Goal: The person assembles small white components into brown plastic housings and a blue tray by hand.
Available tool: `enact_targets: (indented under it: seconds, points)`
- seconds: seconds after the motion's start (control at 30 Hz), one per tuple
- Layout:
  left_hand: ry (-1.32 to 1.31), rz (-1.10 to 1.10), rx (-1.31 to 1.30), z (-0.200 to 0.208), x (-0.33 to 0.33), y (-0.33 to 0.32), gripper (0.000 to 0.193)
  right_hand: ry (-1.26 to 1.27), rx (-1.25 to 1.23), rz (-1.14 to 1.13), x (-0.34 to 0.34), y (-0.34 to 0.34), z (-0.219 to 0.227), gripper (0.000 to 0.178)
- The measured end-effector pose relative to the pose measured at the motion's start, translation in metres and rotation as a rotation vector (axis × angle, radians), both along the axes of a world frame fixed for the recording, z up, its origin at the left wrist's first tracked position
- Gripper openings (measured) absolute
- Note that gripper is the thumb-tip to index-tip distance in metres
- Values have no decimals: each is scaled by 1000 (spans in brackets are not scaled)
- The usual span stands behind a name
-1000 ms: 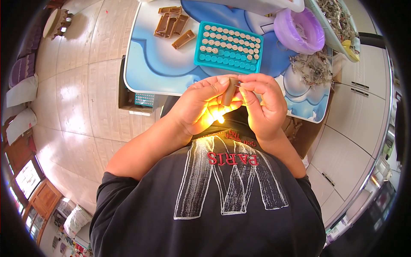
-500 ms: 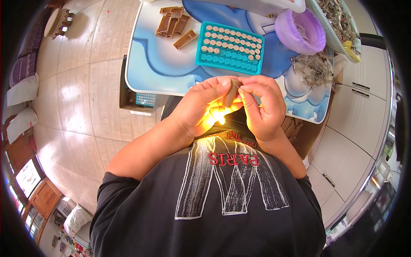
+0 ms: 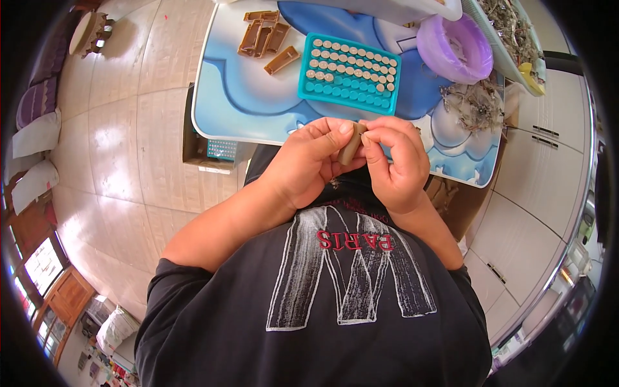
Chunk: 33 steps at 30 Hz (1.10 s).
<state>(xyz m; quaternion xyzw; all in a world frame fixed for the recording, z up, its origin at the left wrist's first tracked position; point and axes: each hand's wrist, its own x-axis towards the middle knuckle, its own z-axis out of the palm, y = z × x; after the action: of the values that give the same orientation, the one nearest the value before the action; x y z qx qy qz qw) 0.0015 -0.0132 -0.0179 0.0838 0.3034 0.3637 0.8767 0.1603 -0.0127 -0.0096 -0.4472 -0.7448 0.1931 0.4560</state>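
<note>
Between the thumb and fingers of my left hand [image 3: 308,153] is a small brown plastic case [image 3: 350,147], held tilted in front of my shirt. My right hand [image 3: 394,162] is closed in a pinch against the case's upper right side. Whatever its fingertips grip there is too small to name. Below my left fingers, a small part [image 3: 334,183] hangs over the dark cloth, hard to make out. Beyond my hands lies a teal tray [image 3: 348,106] with rows of round silvery button-like pieces in its wells; some wells at the near side hold none.
Several brown open cases [image 3: 262,37] lie at the table's far left. To the right are a purple basin [image 3: 451,48], a tangle of thin wired parts [image 3: 474,106] and a bin [image 3: 509,32] heaped with similar parts. The table's near edge [image 3: 245,140] runs before me.
The bright yellow light glowing under my left hand has gone out. The thin dark pin or wire at my right fingertips scarcely shows now. Both hands stay at the brown case.
</note>
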Motion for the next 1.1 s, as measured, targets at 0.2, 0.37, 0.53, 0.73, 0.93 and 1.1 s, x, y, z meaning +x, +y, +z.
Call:
enact_targets:
  seconds: [0.2, 0.37, 0.53, 0.73, 0.93, 1.1]
  points:
    - [127, 19, 28, -5, -1, -1, 20, -14, -56, 41, 3, -1, -3, 9]
    - [254, -61, 44, 15, -5, 5, 24, 467, -458, 83, 4, -4, -3, 16]
    - [409, -187, 194, 27, -9, 12, 24, 699, -725, 252, 16, -7, 6, 21]
    - [1581, 471, 939, 6, -81, 113, 24, 838, -578, 119, 101, -23, 14, 42]
    - [1798, 13, 1019, -11, -104, 166, 29, 647, -728, -352, 236, -75, 32, 34]
    - [1736, -124, 992, -17, -101, 175, 32, 260, -944, -783, 301, -105, -18, 24]
